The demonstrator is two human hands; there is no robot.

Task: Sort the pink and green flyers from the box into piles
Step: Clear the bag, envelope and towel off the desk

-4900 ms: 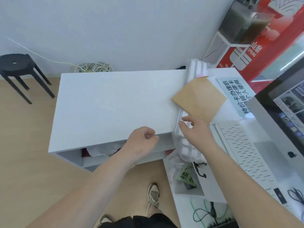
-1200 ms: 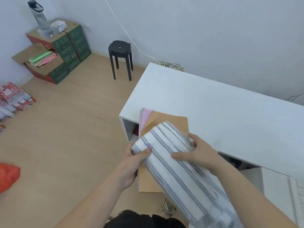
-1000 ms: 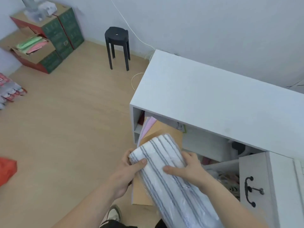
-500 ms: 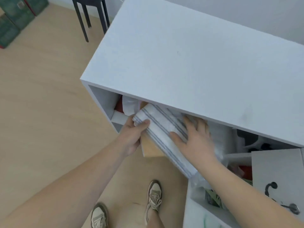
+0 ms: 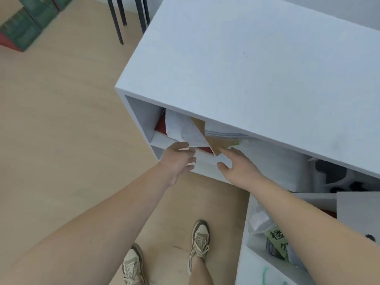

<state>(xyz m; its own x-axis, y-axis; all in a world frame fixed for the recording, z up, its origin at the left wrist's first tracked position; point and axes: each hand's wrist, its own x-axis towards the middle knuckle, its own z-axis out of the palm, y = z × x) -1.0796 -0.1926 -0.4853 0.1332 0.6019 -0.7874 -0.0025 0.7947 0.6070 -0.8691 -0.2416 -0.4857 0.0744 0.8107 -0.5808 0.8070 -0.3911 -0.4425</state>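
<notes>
While the shoes (image 5: 200,239) stand nearest on the wood floor, both hands are at the open shelf mouth under the white desk (image 5: 257,68). Left hand (image 5: 178,159) is loosely curled, nothing visibly held, by the white bag (image 5: 181,128). Right hand (image 5: 238,167) is spread, released, index tip at the brown envelope (image 5: 218,141). A striped towel (image 5: 222,131) lies on the envelope. Far left are stool legs (image 5: 119,19), then green cartons (image 5: 22,27), cropped; flyers can't be made out.

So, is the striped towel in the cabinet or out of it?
In. The striped towel lies inside the upper compartment of the white cabinet, over the brown envelope; left hand and right hand are off it.
</notes>
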